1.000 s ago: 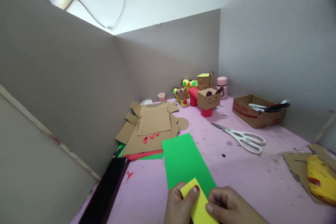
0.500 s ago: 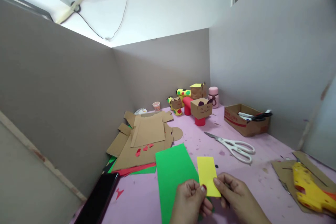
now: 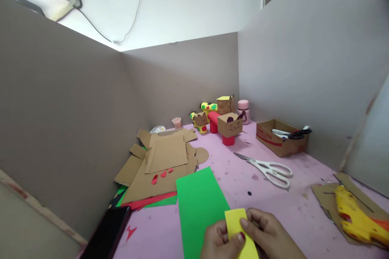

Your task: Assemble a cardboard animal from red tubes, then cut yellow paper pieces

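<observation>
Both hands pinch the yellow slip [image 3: 241, 232] over green paper [image 3: 199, 206]: left hand [image 3: 220, 243] at 9 o'clock, right hand [image 3: 267, 236] at 3.

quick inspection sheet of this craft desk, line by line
surface: pink table, speckled with marks
job's things: yellow paper strip over green sheet
clutter: white scissors, cardboard pieces, yellow glue gun, cardboard box, paper-roll figures, black phone
hands: left hand and right hand both pinch the strip
cables: wire hangs on the white wall under the air conditioner
surroundings: grey partition boards
</observation>
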{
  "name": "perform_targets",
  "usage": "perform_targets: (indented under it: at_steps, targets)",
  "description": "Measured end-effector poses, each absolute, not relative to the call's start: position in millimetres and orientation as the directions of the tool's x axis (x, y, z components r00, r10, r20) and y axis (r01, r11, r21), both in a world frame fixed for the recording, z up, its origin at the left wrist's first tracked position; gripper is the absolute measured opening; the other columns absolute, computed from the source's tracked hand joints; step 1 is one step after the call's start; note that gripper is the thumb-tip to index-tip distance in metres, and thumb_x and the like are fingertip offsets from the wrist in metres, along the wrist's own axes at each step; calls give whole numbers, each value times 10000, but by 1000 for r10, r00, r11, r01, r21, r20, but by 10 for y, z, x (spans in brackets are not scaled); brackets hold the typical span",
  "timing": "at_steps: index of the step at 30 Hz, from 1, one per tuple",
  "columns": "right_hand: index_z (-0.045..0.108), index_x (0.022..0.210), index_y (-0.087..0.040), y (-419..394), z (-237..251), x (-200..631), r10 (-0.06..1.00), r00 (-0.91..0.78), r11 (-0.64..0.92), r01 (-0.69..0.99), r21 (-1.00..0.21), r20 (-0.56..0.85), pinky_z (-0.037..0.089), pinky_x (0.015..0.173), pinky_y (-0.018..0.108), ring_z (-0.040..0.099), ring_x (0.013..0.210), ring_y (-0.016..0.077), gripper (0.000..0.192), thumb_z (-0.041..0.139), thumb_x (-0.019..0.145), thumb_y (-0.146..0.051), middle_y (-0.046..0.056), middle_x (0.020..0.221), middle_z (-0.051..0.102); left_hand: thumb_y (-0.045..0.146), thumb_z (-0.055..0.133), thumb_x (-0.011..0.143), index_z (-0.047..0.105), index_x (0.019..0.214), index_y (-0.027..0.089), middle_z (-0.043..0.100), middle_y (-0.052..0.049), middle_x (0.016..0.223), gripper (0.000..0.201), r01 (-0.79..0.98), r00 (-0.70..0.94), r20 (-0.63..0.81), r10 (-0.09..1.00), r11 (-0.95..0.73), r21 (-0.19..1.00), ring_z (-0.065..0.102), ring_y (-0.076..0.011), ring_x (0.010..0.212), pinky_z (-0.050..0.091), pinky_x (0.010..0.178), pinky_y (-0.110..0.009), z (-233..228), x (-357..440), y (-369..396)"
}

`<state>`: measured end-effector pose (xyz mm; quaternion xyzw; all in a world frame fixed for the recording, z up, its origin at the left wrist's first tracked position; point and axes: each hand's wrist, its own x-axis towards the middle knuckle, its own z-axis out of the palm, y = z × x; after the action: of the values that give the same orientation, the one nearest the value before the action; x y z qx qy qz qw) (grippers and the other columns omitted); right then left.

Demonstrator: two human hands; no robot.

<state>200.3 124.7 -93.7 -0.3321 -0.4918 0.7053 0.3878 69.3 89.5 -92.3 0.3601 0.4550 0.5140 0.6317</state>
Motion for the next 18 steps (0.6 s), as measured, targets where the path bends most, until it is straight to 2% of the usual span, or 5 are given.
perform_targets:
  at_steps: [4,10,14,16,18]
  targets:
    - [505,679,-182,1314,-805,2109,936,-337,-157,-135,-978,-104,278,419,213,407,387,77,446,588,734,-617,-59,483,503,501,818,503,713,707,100,678,-84,620,462,-325,116,-206,972,233,917,551,-119,502,385,529,-229,-878,679,874]
    - [435,574,-185,1244,-781,2107,890,-453,-96,-94,-991,-43,274,465,217,364,484,81,469,592,752,-589,-74,510,384,496,841,449,722,698,114,640,-44,531,471,-329,209,-241,948,301,895,532,-121,452,371,535,-236,-809,674,843]
    - [439,604,-196,1259,-805,2093,906,-404,-208,-178,-962,-122,242,437,214,354,426,75,456,579,750,-605,-80,461,418,506,844,433,731,713,114,642,-49,530,495,-317,218,-238,946,300,900,558,-146,476,382,555,-250,-799,685,841]
    - [479,639,-191,1279,-797,2100,923,-358,-212,-171,-962,-140,258,433,209,392,407,83,452,554,757,-620,-66,439,465,550,824,436,728,714,105,637,-56,519,533,-321,217,-226,950,288,902,567,-158,485,384,556,-256,-829,699,849]
    - [498,664,-186,1277,-795,2096,909,-395,-206,-142,-968,-136,290,444,211,426,420,93,464,542,754,-639,-52,458,493,550,818,451,718,723,105,638,-57,525,532,-343,160,-221,962,264,901,566,-159,485,390,551,-261,-868,715,863]
